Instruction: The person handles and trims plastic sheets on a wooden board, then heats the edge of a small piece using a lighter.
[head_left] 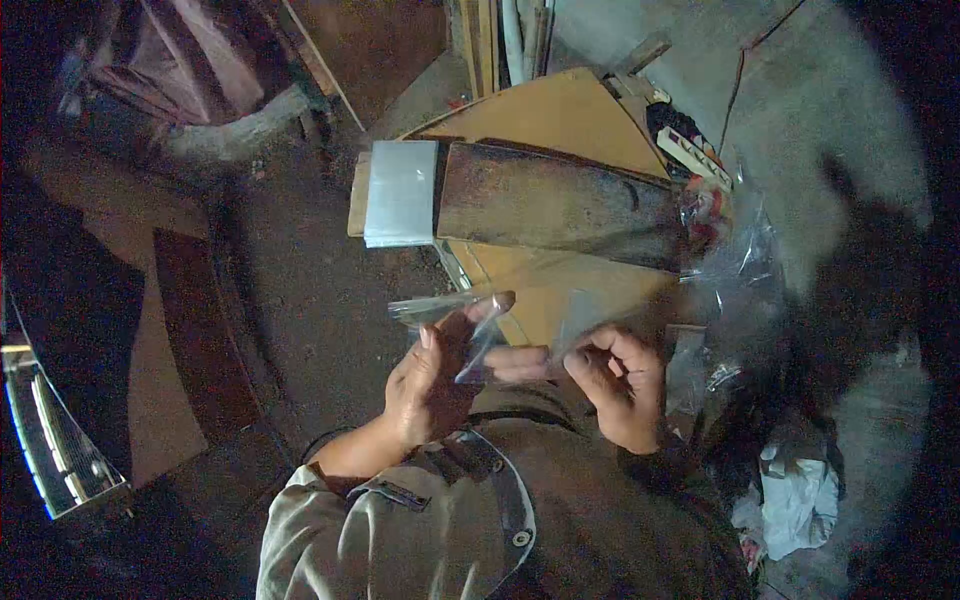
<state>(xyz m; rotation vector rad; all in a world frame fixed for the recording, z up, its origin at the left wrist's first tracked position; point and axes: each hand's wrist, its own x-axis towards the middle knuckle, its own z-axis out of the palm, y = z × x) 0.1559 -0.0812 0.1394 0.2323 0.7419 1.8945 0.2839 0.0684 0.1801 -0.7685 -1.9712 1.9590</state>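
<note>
Clear plastic film point(430, 308) lies across the fingers of my left hand point(435, 375), its thumb raised and its fingers reaching to the right. My right hand point(622, 385) is closed, thumb and index finger pinched on the edge of a thin clear sheet point(580, 315). Whether both hands hold one piece of plastic or two, I cannot tell. Beyond them, a stack of whitish plastic sheets point(402, 195) sits at the left end of a dark, worn board point(560, 205).
Tan cardboard point(560, 110) lies under the board. A white power strip point(690, 155) and crumpled clear plastic point(745, 240) are at the right. A white bag point(798, 500) rests lower right. Poles point(512, 40) stand at the back, near a draped cloth point(190, 60).
</note>
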